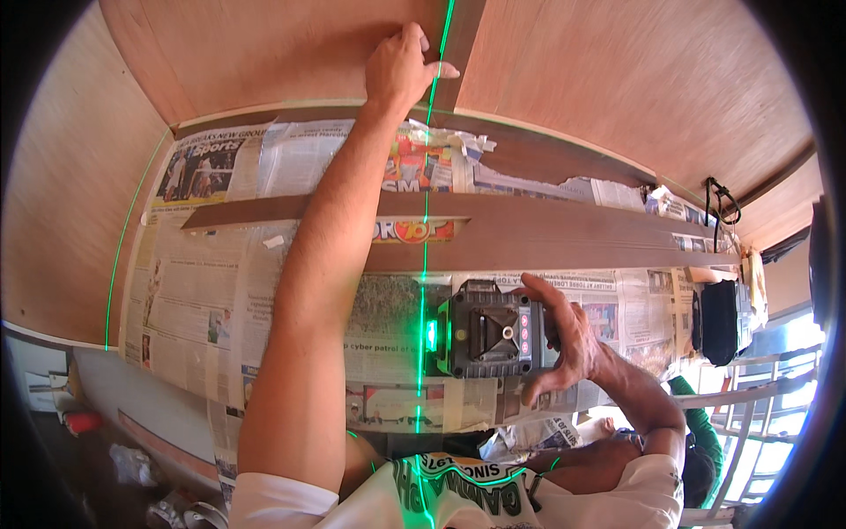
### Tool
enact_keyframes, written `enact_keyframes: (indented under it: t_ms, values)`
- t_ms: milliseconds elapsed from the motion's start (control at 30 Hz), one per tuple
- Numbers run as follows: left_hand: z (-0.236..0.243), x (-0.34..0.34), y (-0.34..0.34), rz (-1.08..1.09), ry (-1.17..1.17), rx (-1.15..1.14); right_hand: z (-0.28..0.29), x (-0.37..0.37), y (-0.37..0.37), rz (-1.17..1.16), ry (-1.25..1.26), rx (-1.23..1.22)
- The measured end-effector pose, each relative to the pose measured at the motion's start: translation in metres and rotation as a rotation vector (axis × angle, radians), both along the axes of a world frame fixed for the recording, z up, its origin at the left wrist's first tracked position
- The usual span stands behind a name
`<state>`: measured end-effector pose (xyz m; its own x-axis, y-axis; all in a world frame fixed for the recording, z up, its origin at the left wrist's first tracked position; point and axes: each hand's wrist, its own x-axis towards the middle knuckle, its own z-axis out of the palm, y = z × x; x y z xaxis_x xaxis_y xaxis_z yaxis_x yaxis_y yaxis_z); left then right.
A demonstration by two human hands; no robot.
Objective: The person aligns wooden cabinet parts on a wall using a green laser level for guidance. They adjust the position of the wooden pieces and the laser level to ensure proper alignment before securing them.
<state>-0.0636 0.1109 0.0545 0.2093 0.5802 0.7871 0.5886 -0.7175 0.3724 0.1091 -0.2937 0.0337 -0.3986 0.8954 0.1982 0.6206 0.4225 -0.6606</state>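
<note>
Daylight strong from my right, windows (780, 353) blown out white. Plywood wall (617, 79) evenly lit, warm. Green laser line (425, 264) bright, flaring at level's emitter (431, 335). My left arm (308, 291) casts soft shadow on newspaper (194, 291). Fisheye bends straight edges near rim; black vignette in corners. Lower left dim, murky. Centre sharp, edges slightly soft.

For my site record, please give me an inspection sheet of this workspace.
Surface: shelf covered with newspaper.
Job's things: laser level on the newspaper, green line running up to the dark strip.
Clutter: brown boards, black bag.
Hands: left hand presses the strip; right hand grips the level, fingers open around it.
Cables: black cord, hanging.
Surroundings: plywood walls, railing.
</note>
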Motion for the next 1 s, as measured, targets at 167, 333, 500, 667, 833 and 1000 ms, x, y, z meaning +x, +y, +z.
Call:
enact_keyframes:
  t_ms: [167,333,500,667,833,1000]
  values:
    - [0.003,0.0,-0.003,0.001,-0.005,-0.022,-0.004,0.006,0.007,-0.09,0.18,0.021]
    - [0.006,0.001,-0.007,-0.026,-0.018,-0.058,0.0,0.012,0.01,-0.215,0.158,0.038]
    - [0.008,0.003,-0.01,-0.024,-0.025,-0.078,-0.01,0.018,0.019,-0.275,0.136,0.18]
    - [0.008,-0.002,-0.008,-0.01,-0.029,-0.069,0.021,0.026,0.053,-0.308,-0.08,0.335]
    - [0.003,0.003,-0.004,-0.052,-0.07,-0.021,0.066,0.018,0.151,-0.457,-0.131,0.605]
    - [-0.003,-0.002,-0.005,-0.014,-0.017,-0.003,0.106,-0.005,0.273,-0.684,-0.101,0.584]
